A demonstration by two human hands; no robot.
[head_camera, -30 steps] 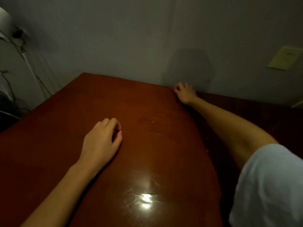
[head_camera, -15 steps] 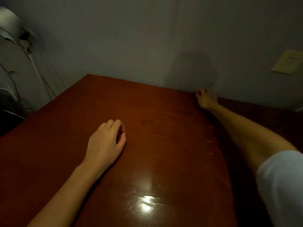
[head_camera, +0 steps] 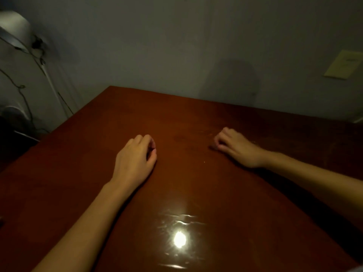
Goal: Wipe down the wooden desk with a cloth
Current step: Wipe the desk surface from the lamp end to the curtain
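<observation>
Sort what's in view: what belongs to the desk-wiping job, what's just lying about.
Job: glossy reddish-brown wooden desk; left hand; right hand. No cloth clearly visible.
Lying about: pale yellow paper sheet; white rounded lamp head; thin dark cables.

Dim rm, grey wall, yellow note.

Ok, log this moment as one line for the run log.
left hand curled on desk | right hand curled on desk | cloth not visible
</observation>
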